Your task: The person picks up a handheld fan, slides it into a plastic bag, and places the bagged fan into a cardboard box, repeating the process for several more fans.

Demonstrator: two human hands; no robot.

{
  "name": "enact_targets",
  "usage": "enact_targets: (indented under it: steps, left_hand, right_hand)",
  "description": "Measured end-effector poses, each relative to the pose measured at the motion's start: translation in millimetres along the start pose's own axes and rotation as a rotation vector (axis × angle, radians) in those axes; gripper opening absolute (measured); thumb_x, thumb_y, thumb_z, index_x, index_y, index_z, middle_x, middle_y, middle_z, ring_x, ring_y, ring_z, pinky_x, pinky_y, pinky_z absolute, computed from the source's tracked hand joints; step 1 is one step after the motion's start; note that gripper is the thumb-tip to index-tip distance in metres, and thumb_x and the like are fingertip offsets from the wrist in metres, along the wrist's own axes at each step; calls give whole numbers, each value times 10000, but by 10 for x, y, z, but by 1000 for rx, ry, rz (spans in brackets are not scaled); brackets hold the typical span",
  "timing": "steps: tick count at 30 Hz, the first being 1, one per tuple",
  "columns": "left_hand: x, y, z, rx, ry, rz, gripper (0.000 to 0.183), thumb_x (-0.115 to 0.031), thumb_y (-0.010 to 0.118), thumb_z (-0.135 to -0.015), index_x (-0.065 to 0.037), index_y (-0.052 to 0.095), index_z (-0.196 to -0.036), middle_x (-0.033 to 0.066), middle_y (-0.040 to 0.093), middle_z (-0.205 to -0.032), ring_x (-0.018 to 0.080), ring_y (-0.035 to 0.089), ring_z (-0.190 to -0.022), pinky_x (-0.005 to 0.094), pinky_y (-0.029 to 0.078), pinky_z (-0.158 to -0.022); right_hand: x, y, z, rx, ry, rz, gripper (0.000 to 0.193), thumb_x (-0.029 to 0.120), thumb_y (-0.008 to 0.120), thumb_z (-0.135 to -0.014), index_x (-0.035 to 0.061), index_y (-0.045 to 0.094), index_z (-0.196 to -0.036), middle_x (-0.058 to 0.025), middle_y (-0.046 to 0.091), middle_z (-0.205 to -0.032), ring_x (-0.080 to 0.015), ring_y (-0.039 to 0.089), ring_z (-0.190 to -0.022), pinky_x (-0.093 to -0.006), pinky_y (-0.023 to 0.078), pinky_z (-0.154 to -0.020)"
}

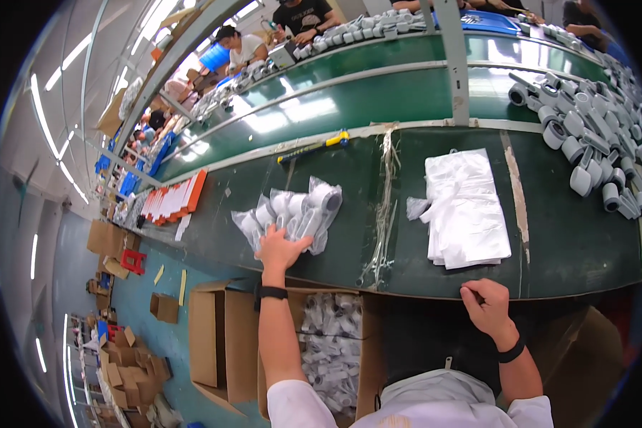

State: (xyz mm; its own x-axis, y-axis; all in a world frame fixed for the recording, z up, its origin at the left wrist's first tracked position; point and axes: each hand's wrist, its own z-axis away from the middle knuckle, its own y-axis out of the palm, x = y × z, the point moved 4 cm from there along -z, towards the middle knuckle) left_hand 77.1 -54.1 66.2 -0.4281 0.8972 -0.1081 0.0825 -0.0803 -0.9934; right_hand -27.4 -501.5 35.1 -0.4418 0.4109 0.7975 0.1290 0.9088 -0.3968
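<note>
On the dark green tabletop, my left hand (282, 250) lies with spread fingers on a row of bagged parts (292, 207). These are light grey plastic pieces with round heads, each in a clear plastic bag. The palm hides part of the nearest bags. My right hand (486, 305) hovers at the table's front edge with curled fingers, and nothing shows in it. Just beyond it is a stack of white plastic bags (467, 210), lying flat with a crumpled bit at its left side.
Loose grey parts (592, 132) are heaped at the right. A yellow and black tool (314, 148) lies near the back rail. Orange and white boxes (175, 200) stand at the left. Below the edge, a carton (367, 349) holds bagged parts. Co-workers sit across the green conveyor (349, 100).
</note>
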Motion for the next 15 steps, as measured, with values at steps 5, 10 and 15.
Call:
enact_targets:
  steps: [5,10,15]
  left_hand:
    - [72,-2,-56,41,49,13,829,-685,702,-590,-43,686,-1113,122,496,-1387,361,505,-1226,634,358,-954]
    - [62,23,7,9,19,15,789,-618,707,-580,-61,689,-1139,94,500,-1388,392,472,-1242,688,301,-988]
    - [87,36,103,-61,28,9,721,-626,709,-596,-27,707,-997,92,548,-1275,356,504,-1179,647,344,-945]
  right_hand:
    - [-25,27,25,-12,9,0,42,19,706,-809,22,669,-828,-72,564,-627,-161,515,-486,-273,388,-465]
    - [-35,30,47,-15,-23,3,37,20,700,-819,12,666,-831,-77,570,-640,-160,521,-495,-269,394,-472]
    - [-39,32,58,-13,-4,-4,34,14,693,-828,3,663,-840,-80,576,-647,-156,530,-510,-265,398,-478]
